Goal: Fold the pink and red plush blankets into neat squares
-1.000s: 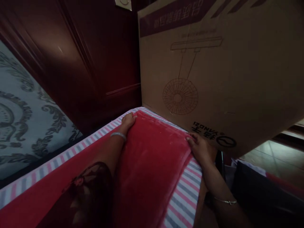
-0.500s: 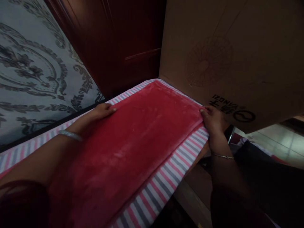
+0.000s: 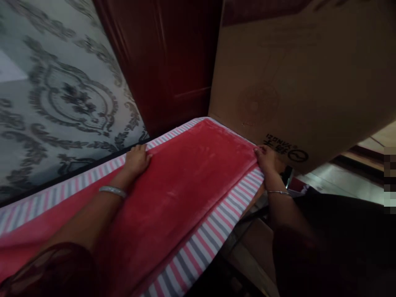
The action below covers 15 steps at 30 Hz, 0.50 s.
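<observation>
Curly-patterned wallpaper fills the upper left. The left hand touches the fuzzy red cloth, fingers bent; I can't tell if they grip. This long cloth lies mid-frame, on stripy cloth. Right of middle, the right hand pinches the red corner, near a big cardboard box.

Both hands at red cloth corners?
No, only the right hand is at a corner; the left hand is partway along one edge of the red cloth.
</observation>
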Tool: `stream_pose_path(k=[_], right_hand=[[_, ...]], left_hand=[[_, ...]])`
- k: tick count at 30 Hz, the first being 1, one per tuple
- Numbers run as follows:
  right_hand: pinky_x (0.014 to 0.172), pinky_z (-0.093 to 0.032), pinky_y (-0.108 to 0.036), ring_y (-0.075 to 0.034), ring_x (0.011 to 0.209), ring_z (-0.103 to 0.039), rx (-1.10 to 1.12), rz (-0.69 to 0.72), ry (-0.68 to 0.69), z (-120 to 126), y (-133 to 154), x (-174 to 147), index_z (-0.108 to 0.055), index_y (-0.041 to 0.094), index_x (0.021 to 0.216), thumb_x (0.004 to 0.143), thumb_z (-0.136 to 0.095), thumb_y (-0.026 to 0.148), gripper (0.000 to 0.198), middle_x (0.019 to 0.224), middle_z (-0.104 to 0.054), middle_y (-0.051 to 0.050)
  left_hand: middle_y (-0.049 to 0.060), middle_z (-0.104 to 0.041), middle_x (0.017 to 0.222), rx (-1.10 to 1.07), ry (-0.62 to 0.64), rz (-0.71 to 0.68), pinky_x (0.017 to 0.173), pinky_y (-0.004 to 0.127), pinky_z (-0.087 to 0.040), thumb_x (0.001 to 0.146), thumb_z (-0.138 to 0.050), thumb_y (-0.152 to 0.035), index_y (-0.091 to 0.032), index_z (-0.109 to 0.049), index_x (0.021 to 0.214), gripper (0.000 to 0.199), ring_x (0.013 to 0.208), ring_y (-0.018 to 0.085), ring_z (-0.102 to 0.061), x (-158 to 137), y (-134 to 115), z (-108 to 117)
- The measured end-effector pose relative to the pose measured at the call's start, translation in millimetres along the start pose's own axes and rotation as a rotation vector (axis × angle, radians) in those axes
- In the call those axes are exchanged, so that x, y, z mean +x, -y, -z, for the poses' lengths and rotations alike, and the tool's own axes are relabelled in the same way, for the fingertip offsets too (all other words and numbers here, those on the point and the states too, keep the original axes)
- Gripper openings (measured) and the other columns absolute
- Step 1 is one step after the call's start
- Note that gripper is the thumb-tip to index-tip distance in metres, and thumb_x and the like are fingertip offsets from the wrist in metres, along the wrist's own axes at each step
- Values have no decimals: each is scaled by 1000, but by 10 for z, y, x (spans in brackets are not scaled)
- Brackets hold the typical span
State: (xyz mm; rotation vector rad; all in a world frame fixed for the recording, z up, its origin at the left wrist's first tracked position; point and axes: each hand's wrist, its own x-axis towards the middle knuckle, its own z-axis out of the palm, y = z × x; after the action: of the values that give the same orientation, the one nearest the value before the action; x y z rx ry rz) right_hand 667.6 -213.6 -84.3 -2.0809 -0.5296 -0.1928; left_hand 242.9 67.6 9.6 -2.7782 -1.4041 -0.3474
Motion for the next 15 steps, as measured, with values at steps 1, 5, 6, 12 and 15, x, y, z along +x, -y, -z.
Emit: stream_pose_path(k=[1,5,6,12,15], right_hand=[[86,-52,-46,-31,91,-66,-26,-9,-7,25,35,-22,-74,17,101,78,-53,40,39,94,-74,-14],[99,-45,-59,-40,118,-57,-205,133,-101,96,382,-331,-71,11,120,86,-45,39,51,123,-67,-25],[103,-42,-62,-41,127,-52,-233,239,-93,95,519,-495,-68,11,128,89,-44,41,54,135,-62,-25],[112,-32,-67,-36,145,-37,-234,817,399,-36,1049,-1746,-52,29,147,96,-38,48,57,157,-48,-10],[105,-35,-74,-42,135,-47,-170,770,571,-175,909,-1975,-65,31,132,88,-39,57,58,141,-61,-14]], left_hand=[[21,-61,138,55,4,-76,106,48,-46,95,-53,-32,-12,-60,134,44,127,36,-57,-148,-57,66],[17,-42,160,47,213,-367,121,53,-29,96,-55,-39,-19,-51,149,57,149,36,-36,-1090,-324,194],[13,-38,164,2,282,-421,122,55,-27,96,-55,-42,-24,-47,152,60,151,35,-32,-1373,-394,189],[16,-24,169,-135,384,-513,123,64,-16,97,-53,-55,-23,-31,161,75,156,38,-18,-2549,-750,20],[16,-32,166,-157,305,-455,122,62,-20,99,-50,-50,-21,-33,160,69,155,35,-23,-2754,-752,-29]])
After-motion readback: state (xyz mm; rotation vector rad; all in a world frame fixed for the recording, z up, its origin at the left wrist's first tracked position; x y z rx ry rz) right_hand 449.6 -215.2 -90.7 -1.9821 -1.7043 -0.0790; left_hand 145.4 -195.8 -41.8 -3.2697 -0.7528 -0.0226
